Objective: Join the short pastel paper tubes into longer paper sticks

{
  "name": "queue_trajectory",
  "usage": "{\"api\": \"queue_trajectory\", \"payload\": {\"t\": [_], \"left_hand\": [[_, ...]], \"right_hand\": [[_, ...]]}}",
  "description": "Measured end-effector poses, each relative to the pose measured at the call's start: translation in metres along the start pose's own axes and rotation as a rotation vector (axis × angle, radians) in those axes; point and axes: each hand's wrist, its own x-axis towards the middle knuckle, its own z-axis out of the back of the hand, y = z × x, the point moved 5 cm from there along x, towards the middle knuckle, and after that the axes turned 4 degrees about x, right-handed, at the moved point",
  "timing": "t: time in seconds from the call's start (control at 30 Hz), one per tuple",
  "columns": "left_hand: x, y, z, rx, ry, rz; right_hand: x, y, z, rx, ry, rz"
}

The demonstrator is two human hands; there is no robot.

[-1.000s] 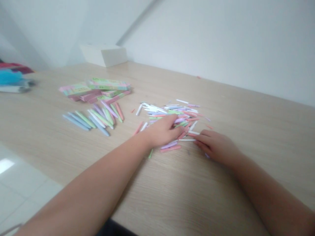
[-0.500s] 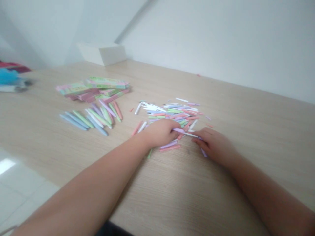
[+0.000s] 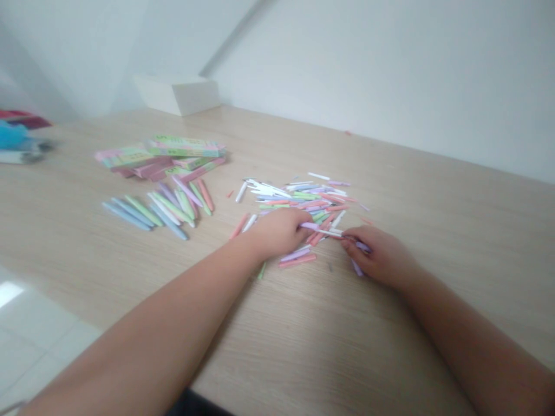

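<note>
Plainly both hands are busy with one small thing; the left hand [image 3: 280, 231] is closed, its fingertips pinched on a purple sleeve [image 3: 309, 226], and the right hand [image 3: 381, 257] is curled, its fingertips narrowed on the other end of the thin white rod [image 3: 328, 232] that runs from that sleeve. The rod hangs between the two hands, just above the near side of the loose heap of pastel pieces [image 3: 303, 199] in the middle of the table [image 3: 303, 346]; blur hides whether the right hand also holds the second purple bit at its fingers. Judged from this, the rod is thin and might bend or slip if the hands push out of line; the sleeve could drop into the heap, where like colours would make it hard to find; a forearm sweeping low may scatter the pink piece [image 3: 298, 261] lying just beside the left hand toward the near edge. Toward the left edge lies a row of whole pens [image 3: 151, 209]; beyond them sit flat packets [image 3: 160, 156], and a white box [image 3: 177, 93] stands at the far edge by the wall.
</note>
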Motion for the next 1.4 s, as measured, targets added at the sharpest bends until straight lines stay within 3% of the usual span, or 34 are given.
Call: {"api": "queue_trajectory", "payload": {"t": [0.23, 0.43, 0.67, 0.8, 1.0, 1.13, 1.3, 1.4], "left_hand": [[0.002, 0.005, 0.001, 0.049, 0.007, 0.049], [-0.001, 0.021, 0.011, 0.146, -0.046, 0.307], [-0.002, 0.013, 0.007, 0.16, 0.087, 0.237], [-0.005, 0.008, 0.006, 0.158, 0.132, 0.228], [-0.006, -0.007, 0.003, 0.19, 0.087, 0.151], [-0.006, -0.01, -0.001, 0.222, 0.095, 0.143], [-0.005, -0.01, 0.0, 0.207, 0.096, 0.151], [-0.004, -0.012, 0.002, 0.177, 0.108, 0.152]], "right_hand": [[-0.001, -0.003, 0.001, -0.032, 0.024, 0.01], [0.0, -0.039, 0.011, -0.127, -0.106, -0.238], [0.003, -0.061, -0.001, -0.127, -0.049, -0.36], [0.003, -0.058, -0.003, -0.136, -0.017, -0.338], [0.001, -0.055, 0.003, -0.097, -0.119, -0.353], [0.0, -0.048, 0.002, -0.058, -0.059, -0.33], [0.002, -0.023, 0.012, -0.035, -0.085, -0.303], [0.027, -0.001, 0.018, 0.005, -0.098, -0.22]]}}
